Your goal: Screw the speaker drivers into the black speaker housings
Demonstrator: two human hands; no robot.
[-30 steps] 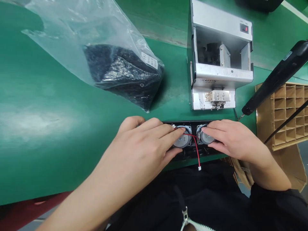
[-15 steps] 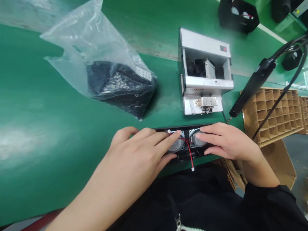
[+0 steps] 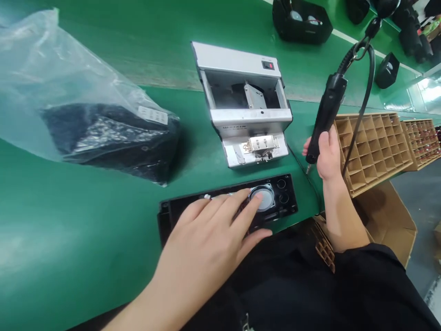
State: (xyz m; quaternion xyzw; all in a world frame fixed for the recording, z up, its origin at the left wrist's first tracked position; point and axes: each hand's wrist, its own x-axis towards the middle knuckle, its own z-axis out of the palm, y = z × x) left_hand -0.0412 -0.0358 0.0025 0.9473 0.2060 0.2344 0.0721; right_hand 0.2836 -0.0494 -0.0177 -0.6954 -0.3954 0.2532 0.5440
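Note:
A long black speaker housing [image 3: 172, 209] lies at the near edge of the green table. My left hand [image 3: 213, 234] rests flat on it, fingers spread, fingertips on a round silver speaker [image 3: 262, 197]. Its other speaker is hidden under the hand. My right hand [image 3: 327, 154] is closed round the black electric screwdriver [image 3: 325, 115], which hangs from a cable, its tip pointing down to the right of the housing.
A grey screw feeder machine [image 3: 246, 105] stands just behind the housing. A clear plastic bag of black parts [image 3: 103, 133] lies at the left. Cardboard divider trays [image 3: 375, 147] sit at the right, past the table edge. Black housings [image 3: 299, 16] stand at the back.
My right hand has left the speaker and taken hold of the hanging screwdriver at the right. My left hand stays on the housing. The view has swung to the right.

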